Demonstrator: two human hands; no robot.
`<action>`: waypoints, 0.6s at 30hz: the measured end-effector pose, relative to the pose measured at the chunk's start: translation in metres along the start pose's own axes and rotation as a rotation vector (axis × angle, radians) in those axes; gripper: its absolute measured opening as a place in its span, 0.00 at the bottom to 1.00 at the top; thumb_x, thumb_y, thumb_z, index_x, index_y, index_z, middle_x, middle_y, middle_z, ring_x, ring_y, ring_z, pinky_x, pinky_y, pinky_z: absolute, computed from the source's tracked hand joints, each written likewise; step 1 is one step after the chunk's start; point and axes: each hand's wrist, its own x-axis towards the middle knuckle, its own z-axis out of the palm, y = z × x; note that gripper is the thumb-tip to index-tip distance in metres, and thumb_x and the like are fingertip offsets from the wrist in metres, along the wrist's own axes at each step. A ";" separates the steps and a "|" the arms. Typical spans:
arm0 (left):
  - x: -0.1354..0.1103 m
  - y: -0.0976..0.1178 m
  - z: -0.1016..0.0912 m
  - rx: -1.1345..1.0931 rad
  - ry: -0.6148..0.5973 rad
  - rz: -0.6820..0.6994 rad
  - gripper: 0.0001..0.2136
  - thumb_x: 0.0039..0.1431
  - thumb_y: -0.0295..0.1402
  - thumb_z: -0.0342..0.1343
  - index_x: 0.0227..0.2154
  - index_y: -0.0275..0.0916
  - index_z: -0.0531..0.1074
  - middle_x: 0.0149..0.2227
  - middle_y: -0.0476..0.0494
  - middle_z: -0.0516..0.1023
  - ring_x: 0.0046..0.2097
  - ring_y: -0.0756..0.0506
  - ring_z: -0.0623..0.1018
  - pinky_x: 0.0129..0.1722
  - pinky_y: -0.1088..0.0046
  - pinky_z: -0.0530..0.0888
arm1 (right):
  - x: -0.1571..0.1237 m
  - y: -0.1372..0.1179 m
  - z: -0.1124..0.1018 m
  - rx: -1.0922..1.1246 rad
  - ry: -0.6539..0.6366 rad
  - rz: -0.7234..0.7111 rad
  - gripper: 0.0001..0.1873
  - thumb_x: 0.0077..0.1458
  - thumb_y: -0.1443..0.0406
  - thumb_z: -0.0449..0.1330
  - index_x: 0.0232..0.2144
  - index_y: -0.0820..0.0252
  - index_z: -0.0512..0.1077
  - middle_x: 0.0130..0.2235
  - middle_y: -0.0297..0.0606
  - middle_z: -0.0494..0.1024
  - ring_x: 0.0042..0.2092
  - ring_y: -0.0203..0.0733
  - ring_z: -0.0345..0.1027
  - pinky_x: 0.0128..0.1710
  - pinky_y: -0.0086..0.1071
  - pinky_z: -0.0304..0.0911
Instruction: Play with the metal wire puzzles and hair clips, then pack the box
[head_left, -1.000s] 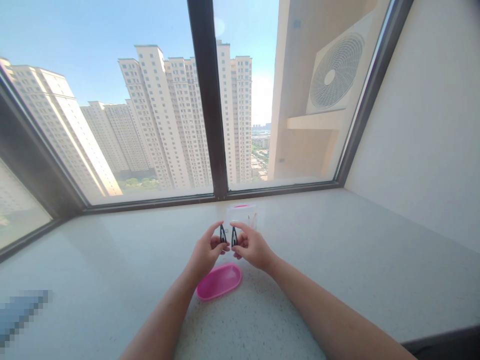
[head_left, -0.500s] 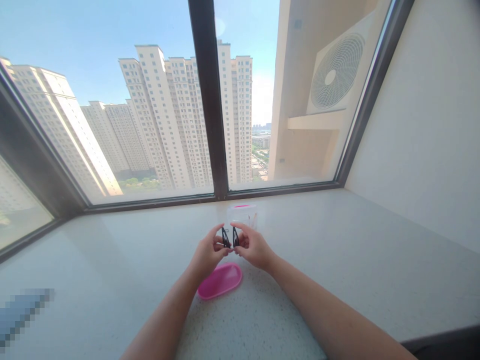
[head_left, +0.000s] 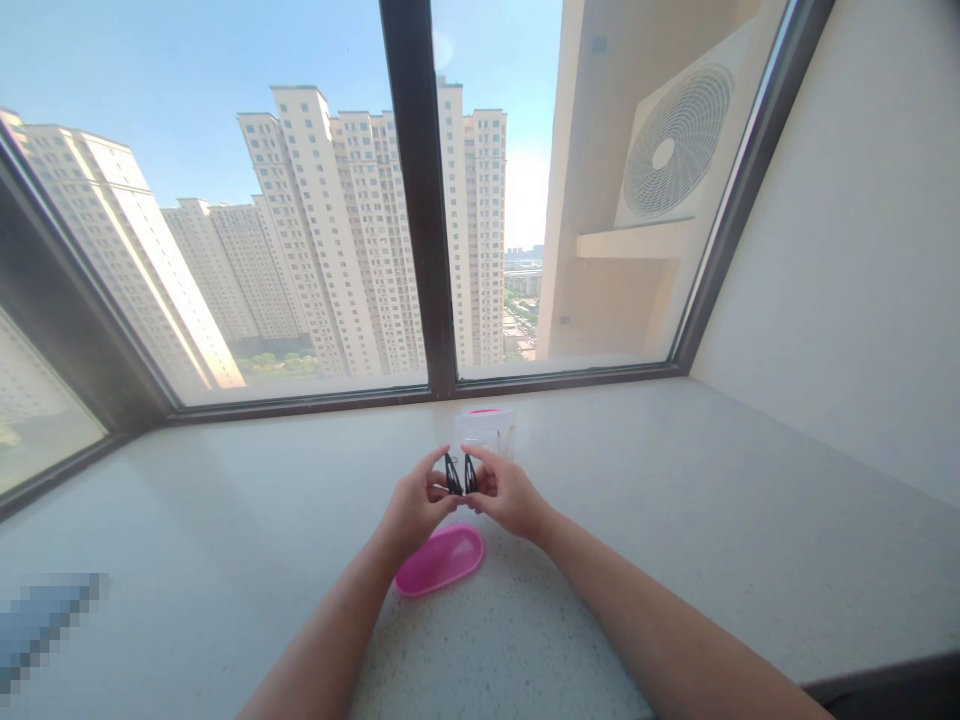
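Each hand's grip is a thumb-and-forefinger pinch, parted only by a clip's length: the left hand (head_left: 417, 507) has the left clip (head_left: 452, 476), the right hand (head_left: 517, 497) the right clip (head_left: 470, 476). Forefingers press the upper ends and thumbs the lower, probably to leave the clips' broad black sides uncovered. Both clips stand nearly upright, side by side with a narrow gap, a pose that would suit viewing them as a pair. The thumbs nearly meet below; whether they touch, I cannot tell.

Just nearer the person, the pink tray (head_left: 450, 560) lies slantwise on the counter (head_left: 225, 540), partly behind the left wrist. Its place under the work seems chosen for easy reach. Beyond the hands stands a clear container (head_left: 486, 428), partly hidden by them, perhaps set back to keep the working space free. Behind it, the window (head_left: 441, 250) gives plenty of daylight.
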 end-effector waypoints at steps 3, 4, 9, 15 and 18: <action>0.000 -0.001 0.000 -0.004 -0.013 0.011 0.33 0.47 0.26 0.58 0.57 0.39 0.53 0.34 0.45 0.76 0.33 0.46 0.79 0.34 0.69 0.74 | 0.000 0.000 0.000 0.024 -0.014 0.012 0.37 0.45 0.71 0.61 0.58 0.60 0.56 0.28 0.31 0.69 0.26 0.35 0.68 0.28 0.30 0.66; 0.000 -0.001 0.000 -0.001 -0.017 0.013 0.33 0.47 0.26 0.58 0.57 0.39 0.53 0.34 0.44 0.76 0.33 0.46 0.79 0.34 0.69 0.74 | 0.000 0.000 0.000 0.024 -0.020 0.021 0.37 0.44 0.70 0.61 0.58 0.60 0.56 0.28 0.31 0.70 0.27 0.35 0.69 0.28 0.30 0.66; -0.001 0.001 0.001 0.048 -0.034 0.035 0.30 0.47 0.24 0.55 0.55 0.39 0.55 0.33 0.46 0.75 0.33 0.47 0.78 0.34 0.71 0.74 | 0.000 0.002 -0.001 -0.041 -0.045 0.053 0.37 0.43 0.70 0.63 0.57 0.61 0.58 0.27 0.32 0.72 0.27 0.37 0.70 0.27 0.29 0.65; -0.001 0.002 0.001 0.076 -0.033 0.031 0.30 0.46 0.23 0.55 0.55 0.41 0.57 0.32 0.47 0.75 0.32 0.48 0.78 0.34 0.72 0.74 | 0.001 0.006 -0.002 -0.085 -0.084 0.046 0.40 0.38 0.73 0.64 0.56 0.60 0.59 0.30 0.33 0.74 0.31 0.38 0.70 0.31 0.29 0.65; -0.001 0.001 0.000 0.082 -0.032 0.027 0.30 0.46 0.23 0.55 0.55 0.41 0.57 0.33 0.47 0.75 0.32 0.48 0.78 0.34 0.72 0.74 | 0.002 0.007 -0.003 -0.085 -0.108 0.048 0.41 0.37 0.73 0.65 0.56 0.60 0.60 0.31 0.34 0.74 0.32 0.38 0.70 0.32 0.30 0.66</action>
